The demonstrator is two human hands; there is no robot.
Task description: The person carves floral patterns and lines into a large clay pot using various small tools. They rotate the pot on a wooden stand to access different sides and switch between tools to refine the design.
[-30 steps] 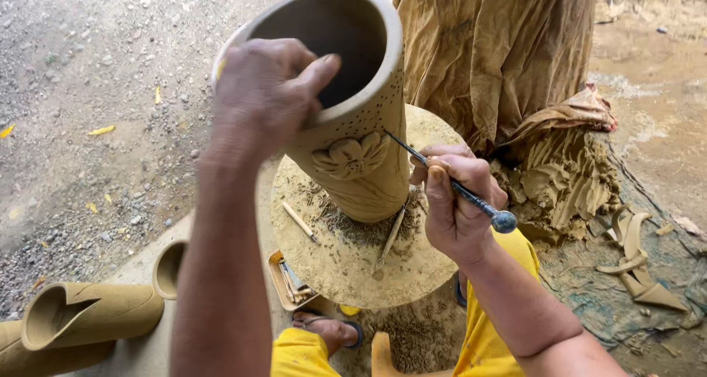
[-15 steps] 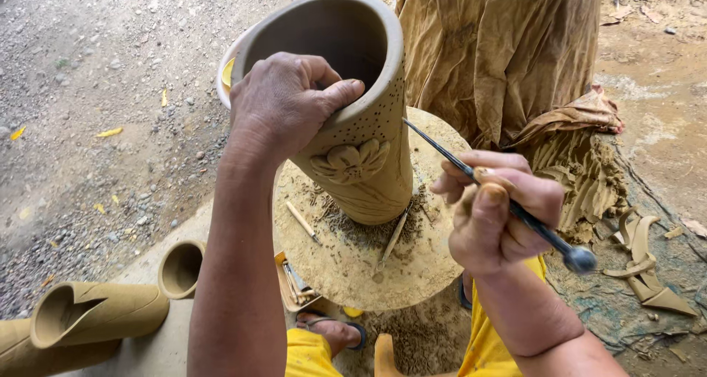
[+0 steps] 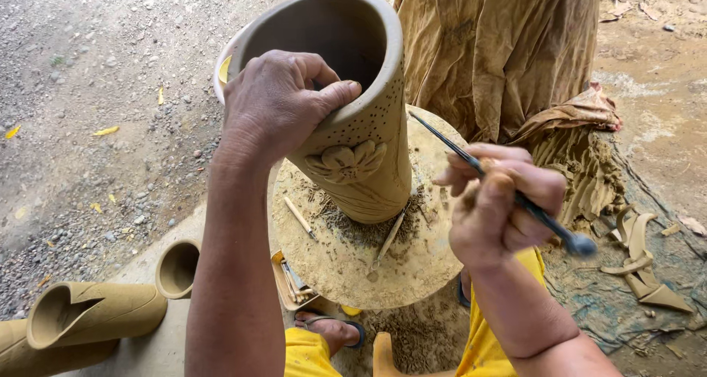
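1. On the far left, finished-looking clay tubes lie on the ground; we leave them untouched, well apart from our work.
2. Our left hand is closed over the rim of the tall clay vase, fingers outside and thumb along the lip, tilting it on the round turntable.
3. The vase stands on that turntable, leaning toward us. Its wall already carries a raised flower, a band of pricked dots above it and carved lines below, so we judge the decoration well underway; how much of the far side is done we cannot tell.
4. Clay crumbs and two small sticks lie on the turntable around the vase's base.
5. Our right hand grips a thin pointed tool, its tip near the vase's right wall but apart from it.
6. At right, trimmed clay scraps lie on the ground.
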